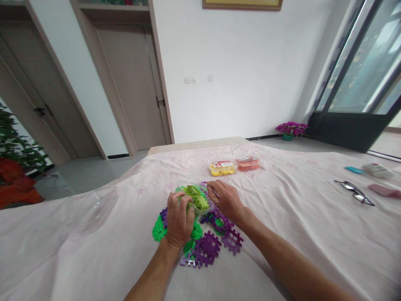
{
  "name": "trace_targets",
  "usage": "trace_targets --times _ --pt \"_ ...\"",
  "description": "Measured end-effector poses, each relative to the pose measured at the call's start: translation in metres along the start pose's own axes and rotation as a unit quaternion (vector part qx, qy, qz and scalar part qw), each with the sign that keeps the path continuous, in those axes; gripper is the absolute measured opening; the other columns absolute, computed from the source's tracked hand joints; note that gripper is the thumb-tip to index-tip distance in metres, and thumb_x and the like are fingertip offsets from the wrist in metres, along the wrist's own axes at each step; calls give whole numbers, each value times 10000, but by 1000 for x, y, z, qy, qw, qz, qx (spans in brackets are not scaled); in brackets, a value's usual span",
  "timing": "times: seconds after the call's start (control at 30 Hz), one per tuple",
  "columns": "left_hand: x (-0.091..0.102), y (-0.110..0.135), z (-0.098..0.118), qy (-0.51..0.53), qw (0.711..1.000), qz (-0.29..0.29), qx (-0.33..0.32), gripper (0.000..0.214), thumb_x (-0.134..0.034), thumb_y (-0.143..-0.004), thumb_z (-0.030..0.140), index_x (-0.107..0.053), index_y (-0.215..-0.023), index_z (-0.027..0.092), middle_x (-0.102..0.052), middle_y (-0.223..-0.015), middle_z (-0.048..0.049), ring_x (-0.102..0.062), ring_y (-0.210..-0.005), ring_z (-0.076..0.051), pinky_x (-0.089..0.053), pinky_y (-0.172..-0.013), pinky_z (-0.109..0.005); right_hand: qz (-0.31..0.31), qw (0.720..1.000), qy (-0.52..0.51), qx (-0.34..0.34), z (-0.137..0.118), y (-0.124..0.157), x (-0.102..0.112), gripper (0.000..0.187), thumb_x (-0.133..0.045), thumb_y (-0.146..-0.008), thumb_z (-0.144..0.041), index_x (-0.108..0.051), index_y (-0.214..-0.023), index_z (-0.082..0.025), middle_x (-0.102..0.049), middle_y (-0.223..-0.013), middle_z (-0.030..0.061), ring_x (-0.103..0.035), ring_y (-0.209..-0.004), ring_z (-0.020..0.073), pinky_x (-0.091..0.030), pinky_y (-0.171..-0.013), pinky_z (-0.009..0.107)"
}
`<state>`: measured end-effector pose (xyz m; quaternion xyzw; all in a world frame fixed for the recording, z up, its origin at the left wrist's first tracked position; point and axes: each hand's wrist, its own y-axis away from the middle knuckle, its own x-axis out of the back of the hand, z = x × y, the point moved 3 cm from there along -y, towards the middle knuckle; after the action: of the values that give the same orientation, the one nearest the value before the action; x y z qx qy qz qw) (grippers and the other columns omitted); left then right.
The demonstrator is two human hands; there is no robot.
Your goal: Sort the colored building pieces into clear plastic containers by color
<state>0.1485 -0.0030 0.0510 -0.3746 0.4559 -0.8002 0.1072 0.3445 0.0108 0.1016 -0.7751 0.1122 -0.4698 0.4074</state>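
Observation:
A clear plastic box filled with lime-green toothed building pieces lies tilted between my two hands. My left hand is closed over its left side, fingers bent against the box and the pieces. At the right rim, my right hand is closed with its fingertips pinched at the edge; they hide what lies between them. Under and around the box spread purple square toothed pieces and bright green round pieces. Several purple ones overlap nearest me.
Farther back stand a box of yellow pieces and a box of orange-red pieces. A transparent plastic lid or tray lies at left. Eyeglasses and a pink item are on the right of the wrinkled cloth.

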Motion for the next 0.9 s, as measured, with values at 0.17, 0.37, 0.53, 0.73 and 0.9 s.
trace_targets --times 0.17,0.37,0.53,0.73,0.9 --pt "5 6 -8 35 998 7 44 197 -416 -924 206 -571 -1045 200 -493 -1193 -119 -494 -1219 -268 -426 -1082 -492 97 985 -22 -140 41 -4 9 197 -480 -916 -234 -666 -862 -195 -680 -734 29 -621 -672 162 -425 -670 256" --pt "-4 4 -26 73 979 34 188 353 -384 -991 312 -530 -1289 189 -474 -1367 -138 -389 -1407 -244 -346 -1188 -473 73 976 -97 -181 51 8 -16 198 -496 -890 -287 -666 -859 -190 -665 -699 12 -602 -626 156 -441 -635 256" --pt "-12 1 -40 119 943 -70 301 675 -465 -964 496 -266 -1550 226 -382 -1561 -186 -361 -1471 -315 -319 -1181 -515 52 969 -160 -179 36 17 -30 206 -495 -897 -292 -671 -930 -190 -690 -725 13 -611 -637 154 -480 -633 251" --pt "-18 1 -44 156 916 -76 362 813 -585 -901 477 -207 -1576 227 -418 -1498 -196 -441 -1413 -307 -408 -1119 -466 31 960 -216 -178 25 24 -42 211 -541 -882 -305 -666 -1010 -194 -740 -835 36 -660 -686 160 -528 -654 265" --pt "-12 -10 -37 182 904 22 387 733 -600 -873 327 -309 -1539 234 -482 -1390 -163 -632 -1115 -239 -550 -926 -386 34 954 -230 -189 32 25 -45 263 -570 -850 -276 -665 -1078 -187 -753 -876 51 -692 -725 174 -558 -687 293"
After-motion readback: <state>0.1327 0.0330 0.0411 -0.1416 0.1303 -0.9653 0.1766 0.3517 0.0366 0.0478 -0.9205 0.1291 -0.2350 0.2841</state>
